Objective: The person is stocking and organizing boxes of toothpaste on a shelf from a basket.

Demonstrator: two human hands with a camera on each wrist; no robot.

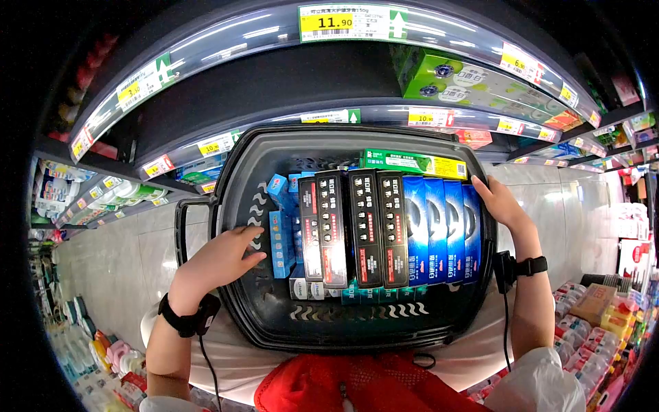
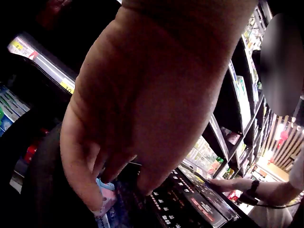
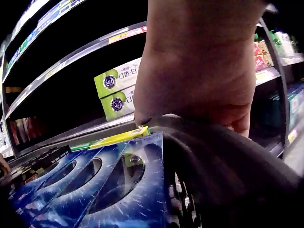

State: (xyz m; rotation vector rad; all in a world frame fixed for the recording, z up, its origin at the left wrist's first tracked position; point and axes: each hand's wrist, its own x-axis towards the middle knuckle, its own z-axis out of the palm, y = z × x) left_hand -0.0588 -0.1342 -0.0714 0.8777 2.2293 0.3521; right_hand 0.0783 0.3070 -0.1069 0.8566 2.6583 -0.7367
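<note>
A dark grey shopping basket [image 1: 357, 338] holds rows of upright toothpaste boxes. Over its left side hovers my left hand [image 1: 221, 259], fingers loosely spread beside small light-blue boxes [image 1: 277, 240]. In the left wrist view those fingers point down close to a pink-and-blue box [image 2: 108, 195]. My right hand [image 1: 504, 204] grips the basket's right rim, thumb at the inner side and fingers over the outside. Next to it stand shiny blue boxes [image 1: 453, 230]. Black-and-white boxes [image 1: 368, 230] fill the middle, and a green-and-yellow box [image 1: 405, 162] lies along the back.
Ahead is a store shelf with price tags [image 1: 336, 23] along its edges. Green cartons [image 1: 467, 79] sit on it at the right. Tiled floor [image 1: 130, 254] shows at the left, and packaged goods [image 1: 590, 323] are stacked at the lower right.
</note>
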